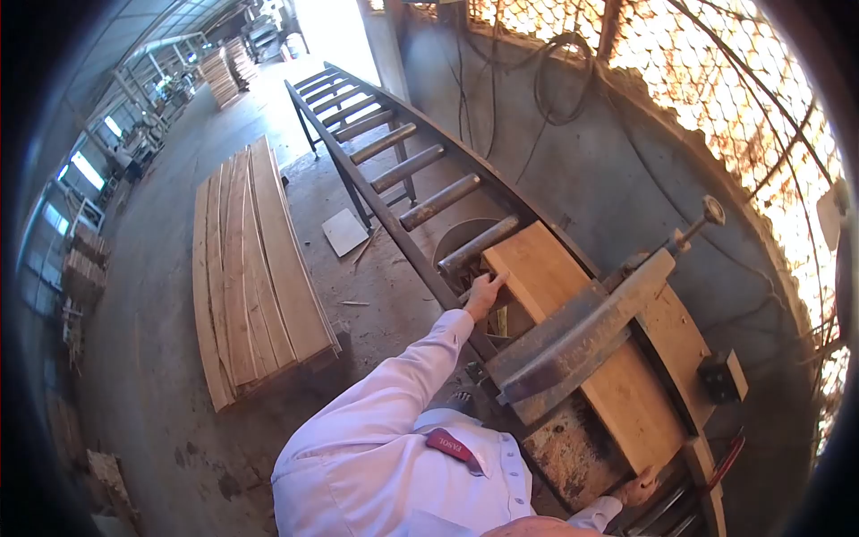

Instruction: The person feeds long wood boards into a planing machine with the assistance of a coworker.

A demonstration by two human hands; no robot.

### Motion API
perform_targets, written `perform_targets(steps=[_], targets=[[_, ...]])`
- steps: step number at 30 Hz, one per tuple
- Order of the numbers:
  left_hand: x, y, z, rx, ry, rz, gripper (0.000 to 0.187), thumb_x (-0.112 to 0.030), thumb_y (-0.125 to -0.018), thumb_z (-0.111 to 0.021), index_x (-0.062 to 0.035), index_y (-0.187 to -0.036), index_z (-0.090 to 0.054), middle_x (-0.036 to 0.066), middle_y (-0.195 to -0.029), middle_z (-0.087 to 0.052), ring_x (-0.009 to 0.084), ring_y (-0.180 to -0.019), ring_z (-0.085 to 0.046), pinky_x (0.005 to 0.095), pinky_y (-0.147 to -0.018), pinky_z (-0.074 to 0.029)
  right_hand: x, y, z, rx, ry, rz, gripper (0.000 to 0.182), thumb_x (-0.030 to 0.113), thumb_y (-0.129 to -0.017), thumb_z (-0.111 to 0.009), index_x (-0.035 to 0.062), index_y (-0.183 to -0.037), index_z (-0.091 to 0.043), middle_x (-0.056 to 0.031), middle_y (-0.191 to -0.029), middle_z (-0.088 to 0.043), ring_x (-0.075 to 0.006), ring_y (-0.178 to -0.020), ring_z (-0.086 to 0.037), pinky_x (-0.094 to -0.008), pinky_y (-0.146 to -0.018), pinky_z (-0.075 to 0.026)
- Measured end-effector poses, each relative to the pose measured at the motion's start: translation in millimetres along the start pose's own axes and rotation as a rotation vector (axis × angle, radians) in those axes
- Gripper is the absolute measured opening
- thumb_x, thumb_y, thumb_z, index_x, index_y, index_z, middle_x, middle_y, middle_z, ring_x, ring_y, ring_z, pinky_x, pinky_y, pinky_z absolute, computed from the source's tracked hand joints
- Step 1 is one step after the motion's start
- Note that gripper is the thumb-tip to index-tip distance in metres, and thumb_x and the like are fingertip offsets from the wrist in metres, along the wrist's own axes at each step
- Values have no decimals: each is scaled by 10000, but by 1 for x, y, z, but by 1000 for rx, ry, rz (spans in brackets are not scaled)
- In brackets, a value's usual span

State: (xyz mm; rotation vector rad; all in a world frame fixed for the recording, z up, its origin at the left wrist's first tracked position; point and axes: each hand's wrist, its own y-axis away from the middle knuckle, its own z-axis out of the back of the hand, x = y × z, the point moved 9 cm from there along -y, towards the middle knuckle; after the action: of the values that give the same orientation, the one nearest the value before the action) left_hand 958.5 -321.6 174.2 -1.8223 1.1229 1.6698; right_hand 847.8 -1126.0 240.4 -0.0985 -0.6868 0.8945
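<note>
A long, light-brown wooden board (619, 407) lies on the machine bed and passes beneath a heavy metal crosspiece (582, 349) with a screw handwheel (712, 211). My left hand (486, 295) grips the board's edge on the far side of the crosspiece, fingers curled at its side. At the board's near end, my right hand (637, 489) closes on the corner. The crosspiece covers the middle of the board. Part of each hand's grip is hidden.
A roller conveyor (407, 170) runs away from the machine along the wall. On the floor to the left lies a stack of planks (255, 268). A flat pale piece (344, 232) rests near the conveyor legs. Cables (562, 80) hang on the wall beside a mesh window.
</note>
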Motion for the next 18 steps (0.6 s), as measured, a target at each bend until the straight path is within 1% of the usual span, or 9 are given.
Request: perform_targets(steps=[4, 5, 8, 9, 12, 14, 15, 16, 18], targets=[[-29, 21, -4, -12, -49, 9, 448, -378, -950, -690, 30, -1136, -673, 65, -1029, -716, 139, -901, -661, 300, -799, -523, 0, 3, -2, -10, -6, -15, 838, 668, -902, -591, -73, -1296, -599, -267, -1364, -577, -407, -1253, -550, -449, -1083, -420], [-15, 13, -3, 8, -1, 22, 469, -390, -952, -686, 30, -1160, -663, 71, -1059, -707, 130, -929, -648, 301, -805, -514, 5, 3, -1, 0, -10, -17, 840, 667, -904, -589, -74, -1301, -594, -270, -1361, -577, -409, -1251, -550, -449, -1081, -422], [9, -6, 10, -39, -207, 11, 493, -408, -945, -691, 33, -1162, -658, 71, -1074, -700, 124, -916, -639, 304, -801, -510, -2, 3, -9, 26, -27, -30, 842, 660, -911, -584, -83, -1307, -586, -281, -1351, -579, -415, -1246, -550, -448, -1076, -426], [-30, 20, 4, -43, -168, 21, 508, -427, -935, -701, 33, -1146, -663, 69, -1048, -703, 122, -906, -634, 300, -799, -511, 7, 6, -4, 32, -30, -34, 840, 656, -914, -583, -88, -1304, -586, -284, -1347, -580, -416, -1244, -551, -448, -1077, -426], [-30, 24, -5, 31, 33, 17, 573, -472, -932, -678, 54, -1161, -666, 138, -1079, -719, 206, -953, -666, 366, -839, -507, 20, 8, 9, 97, -108, -5, 836, 637, -922, -586, -104, -1309, -572, -296, -1340, -580, -419, -1242, -552, -452, -1073, -427], [-18, 15, 4, -15, -203, 47, 586, -483, -930, -676, 56, -1162, -671, 137, -1089, -717, 201, -959, -663, 368, -837, -503, 23, 4, 3, 85, -101, 27, 810, 611, -933, -591, -114, -1295, -575, -299, -1327, -585, -408, -1227, -562, -448, -1060, -434], [-11, 9, 9, -34, -329, 68, 592, -488, -930, -675, 56, -1163, -674, 137, -1094, -716, 198, -963, -661, 368, -836, -502, -4, -5, -9, 31, -46, 24, 785, 592, -940, -594, -118, -1276, -584, -298, -1316, -592, -397, -1212, -572, -441, -1050, -442], [-5, 6, 9, -26, -200, 69, 596, -492, -925, -679, 57, -1158, -678, 138, -1096, -715, 198, -962, -661, 369, -834, -502, -19, -6, -17, -29, 11, 13, 761, 573, -948, -597, -122, -1257, -594, -296, -1304, -599, -386, -1197, -581, -434, -1040, -449], [14, 0, -3, 9, 66, 74, 603, -499, -917, -686, 58, -1148, -686, 142, -1100, -714, 197, -960, -660, 370, -830, -502, -20, 13, -14, -119, -249, -47, 674, 508, -957, -610, -113, -1217, -613, -275, -1233, -629, -370, -1121, -606, -428, -989, -478]])
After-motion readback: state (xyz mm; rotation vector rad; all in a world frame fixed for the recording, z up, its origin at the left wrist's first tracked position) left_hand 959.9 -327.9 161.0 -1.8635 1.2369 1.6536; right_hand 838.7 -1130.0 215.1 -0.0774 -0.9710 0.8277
